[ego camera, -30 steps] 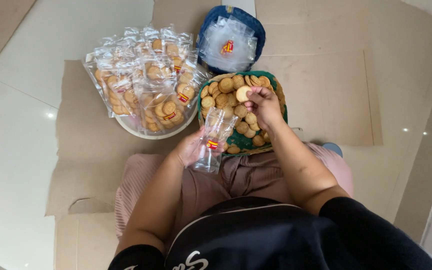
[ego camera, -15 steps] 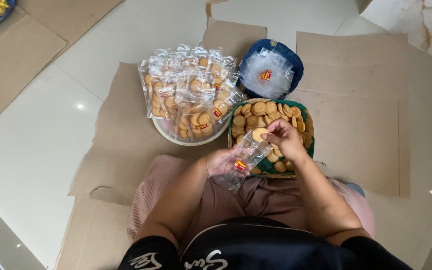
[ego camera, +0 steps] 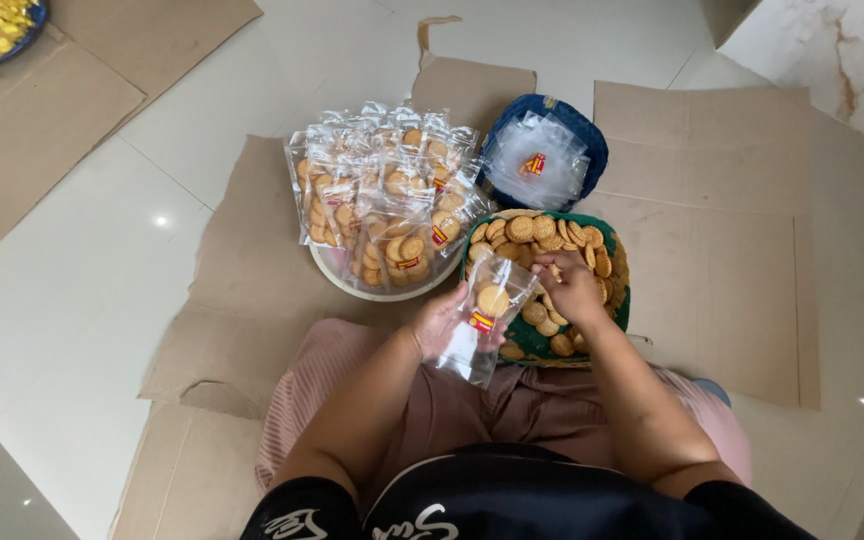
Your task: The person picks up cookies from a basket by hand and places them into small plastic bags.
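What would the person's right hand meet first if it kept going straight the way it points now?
The right hand points down into the green tray, so it would probably meet the loose round biscuits first; depth is unclear.

A glossy pale tiled floor (ego camera: 102, 290) carries everything. Flattened brown cardboard sheets (ego camera: 722, 260) lie spread over it, with tile showing between them. On the cardboard stand a round white basin (ego camera: 377, 290) heaped with clear packets of round biscuits, a blue bowl (ego camera: 592, 150) of empty clear plastic bags just beyond it, and a green tray (ego camera: 620, 310) of loose round golden biscuits touching the basin's side. At the far left corner a blue dish (ego camera: 37, 20) of yellow snacks sits on another cardboard sheet.
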